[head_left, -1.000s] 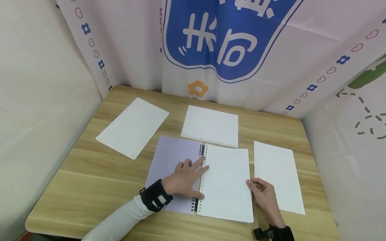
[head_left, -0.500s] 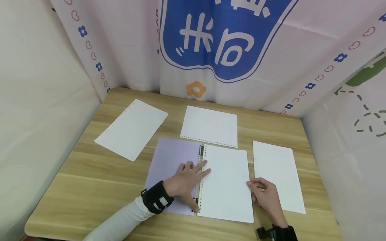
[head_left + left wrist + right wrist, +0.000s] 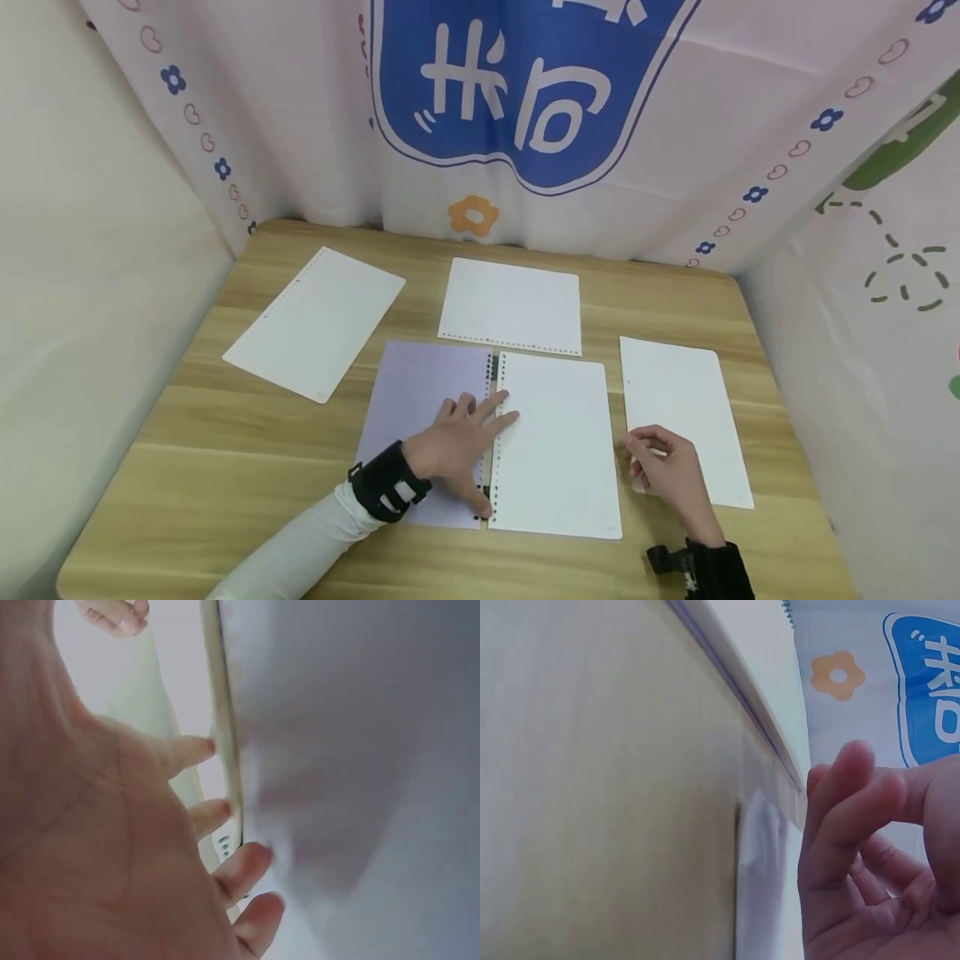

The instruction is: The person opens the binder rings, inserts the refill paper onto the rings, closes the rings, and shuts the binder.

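Observation:
A loose-leaf notebook lies spread on the table, its lilac cover [image 3: 420, 383] on the left and white pages [image 3: 558, 450] on the right. My left hand [image 3: 457, 446] rests over the binding [image 3: 493, 371], thumb and two fingers stretched to the holed edge of the pages, the other fingers bent. My right hand [image 3: 667, 467] is just right of the pages, over the left edge of a white loose sheet [image 3: 682, 387]. Its fingers are loosely curled. In the right wrist view nothing shows between those fingers [image 3: 855, 772].
A lined sheet [image 3: 510, 300] with holes along its near edge lies behind the notebook. Another holed sheet [image 3: 318, 325] lies slanted at the back left of the wooden table [image 3: 195, 492]. A printed curtain [image 3: 300, 125] hangs behind the table.
My right hand has left the right edge of the notebook's pages and shifted right to the loose sheet. The left thumb has slid down the binding. The head view has shifted a little.

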{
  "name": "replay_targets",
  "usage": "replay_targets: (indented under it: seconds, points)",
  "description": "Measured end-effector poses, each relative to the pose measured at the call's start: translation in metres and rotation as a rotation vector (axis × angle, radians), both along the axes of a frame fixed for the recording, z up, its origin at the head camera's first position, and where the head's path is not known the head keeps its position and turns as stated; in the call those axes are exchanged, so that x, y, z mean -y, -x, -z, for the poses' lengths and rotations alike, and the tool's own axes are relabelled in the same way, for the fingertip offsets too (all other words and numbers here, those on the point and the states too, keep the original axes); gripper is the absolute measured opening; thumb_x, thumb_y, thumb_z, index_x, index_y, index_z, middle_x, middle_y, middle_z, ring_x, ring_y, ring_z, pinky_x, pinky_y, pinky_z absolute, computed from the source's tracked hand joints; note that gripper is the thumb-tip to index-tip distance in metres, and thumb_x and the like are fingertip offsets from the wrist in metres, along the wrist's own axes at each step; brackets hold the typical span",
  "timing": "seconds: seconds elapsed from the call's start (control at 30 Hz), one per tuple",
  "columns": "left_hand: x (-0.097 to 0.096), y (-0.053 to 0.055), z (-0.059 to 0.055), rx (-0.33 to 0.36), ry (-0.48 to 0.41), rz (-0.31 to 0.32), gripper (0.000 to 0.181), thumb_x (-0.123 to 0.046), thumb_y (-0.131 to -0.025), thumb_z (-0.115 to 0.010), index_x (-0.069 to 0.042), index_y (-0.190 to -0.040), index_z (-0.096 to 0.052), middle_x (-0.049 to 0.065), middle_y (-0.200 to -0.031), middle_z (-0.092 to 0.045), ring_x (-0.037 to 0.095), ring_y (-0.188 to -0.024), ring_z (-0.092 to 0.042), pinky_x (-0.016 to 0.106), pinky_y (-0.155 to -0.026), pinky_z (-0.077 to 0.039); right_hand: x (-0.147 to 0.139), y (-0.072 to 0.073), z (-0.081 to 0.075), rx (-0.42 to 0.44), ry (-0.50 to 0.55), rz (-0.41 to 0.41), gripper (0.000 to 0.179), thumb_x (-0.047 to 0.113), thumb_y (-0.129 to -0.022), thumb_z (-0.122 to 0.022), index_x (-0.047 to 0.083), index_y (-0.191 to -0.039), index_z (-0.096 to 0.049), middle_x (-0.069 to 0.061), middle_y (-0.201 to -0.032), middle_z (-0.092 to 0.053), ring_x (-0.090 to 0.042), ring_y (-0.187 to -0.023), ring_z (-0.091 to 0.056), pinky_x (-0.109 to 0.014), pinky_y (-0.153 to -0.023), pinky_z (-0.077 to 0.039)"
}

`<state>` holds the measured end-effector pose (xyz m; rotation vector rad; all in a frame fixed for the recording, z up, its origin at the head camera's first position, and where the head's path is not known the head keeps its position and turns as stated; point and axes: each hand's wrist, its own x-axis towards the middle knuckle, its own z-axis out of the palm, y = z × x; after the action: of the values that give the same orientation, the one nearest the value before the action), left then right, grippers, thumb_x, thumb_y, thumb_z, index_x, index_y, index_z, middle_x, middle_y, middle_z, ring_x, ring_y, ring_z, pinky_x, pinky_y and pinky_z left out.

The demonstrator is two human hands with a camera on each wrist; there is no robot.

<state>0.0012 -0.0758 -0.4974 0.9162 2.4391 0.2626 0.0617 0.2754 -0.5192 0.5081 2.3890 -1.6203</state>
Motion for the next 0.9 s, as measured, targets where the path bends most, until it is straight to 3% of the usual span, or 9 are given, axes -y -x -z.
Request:
replay_targets:
  seconds: [0.2,0.3,0.4,0.5,0.57,0.7,0.8,0.9]
  points:
    - [-0.015,0.019,-0.011,-0.037,-0.047,-0.021,0.098,-0.070,-0.078,-0.084,-0.020,-0.157,-0.053,0.010,-0.164,-0.040,0.031,-0.130,-0.039,0.053,-0.109,-0.036,-0.021,0.003,-0.005,-0.071,-0.148,0.011,0.029,0.026,-0.106,-0.070,0.000,-0.118,-0.073,-0.014,-0.096,-0.077,-0.016,-0.065,-0.065,-0.027,-0.056,-0.053]
    - [-0.035,0.028,-0.012,-0.112,-0.084,-0.026,0.076,-0.064,-0.091,-0.076,-0.015,-0.147,-0.062,0.010,-0.149,-0.054,0.029,-0.124,-0.044,0.049,-0.107,-0.040,-0.032,0.005,-0.009,-0.117,-0.203,0.034,0.028,0.024,-0.106,-0.070,-0.001,-0.116,-0.074,-0.013,-0.096,-0.078,-0.012,-0.067,-0.065,-0.025,-0.057,-0.051]
    - [-0.062,0.032,-0.013,-0.163,-0.113,-0.006,0.064,-0.058,-0.100,-0.068,-0.014,-0.145,-0.063,0.009,-0.143,-0.060,0.027,-0.122,-0.051,0.046,-0.106,-0.046,-0.046,0.006,-0.011,-0.157,-0.296,0.048,0.028,0.025,-0.106,-0.070,-0.001,-0.115,-0.076,-0.016,-0.103,-0.078,-0.010,-0.074,-0.067,-0.021,-0.063,-0.052]
    - [-0.094,0.030,-0.011,-0.186,-0.140,0.067,0.061,-0.056,-0.105,-0.061,-0.016,-0.150,-0.058,0.006,-0.148,-0.060,0.025,-0.126,-0.055,0.043,-0.107,-0.049,-0.064,0.004,-0.012,-0.126,-0.425,0.047,0.035,0.030,-0.107,-0.067,0.000,-0.124,-0.073,-0.021,-0.115,-0.075,-0.018,-0.088,-0.069,-0.025,-0.073,-0.052]
    - [-0.113,0.026,-0.006,-0.207,-0.157,0.134,0.061,-0.056,-0.107,-0.057,-0.018,-0.154,-0.054,0.003,-0.155,-0.056,0.025,-0.133,-0.054,0.042,-0.111,-0.047,-0.078,0.002,-0.010,-0.072,-0.505,0.043,0.047,0.035,-0.108,-0.063,-0.003,-0.134,-0.067,-0.027,-0.128,-0.069,-0.031,-0.103,-0.068,-0.036,-0.083,-0.054]
    - [-0.141,0.017,0.003,-0.292,-0.158,0.261,0.059,-0.055,-0.109,-0.050,-0.024,-0.160,-0.049,0.000,-0.165,-0.047,0.028,-0.146,-0.047,0.043,-0.115,-0.044,-0.102,0.003,-0.006,0.078,-0.581,0.007,0.076,0.044,-0.109,-0.057,-0.014,-0.155,-0.041,-0.044,-0.150,-0.038,-0.057,-0.135,-0.041,-0.067,-0.103,-0.044]
    - [-0.152,0.010,0.008,-0.344,-0.129,0.322,0.056,-0.054,-0.111,-0.047,-0.030,-0.161,-0.047,-0.001,-0.170,-0.042,0.030,-0.150,-0.042,0.044,-0.116,-0.042,-0.112,0.006,-0.005,0.149,-0.615,-0.034,0.090,0.048,-0.107,-0.059,-0.020,-0.157,-0.028,-0.050,-0.154,-0.021,-0.064,-0.141,-0.023,-0.074,-0.111,-0.033]
    - [-0.159,0.006,0.013,-0.380,-0.094,0.356,0.055,-0.055,-0.111,-0.043,-0.034,-0.162,-0.047,-0.003,-0.171,-0.041,0.029,-0.149,-0.042,0.041,-0.114,-0.042,-0.114,0.008,-0.004,0.168,-0.605,-0.038,0.092,0.046,-0.105,-0.064,-0.018,-0.159,-0.026,-0.049,-0.154,-0.018,-0.063,-0.140,-0.022,-0.073,-0.112,-0.033]
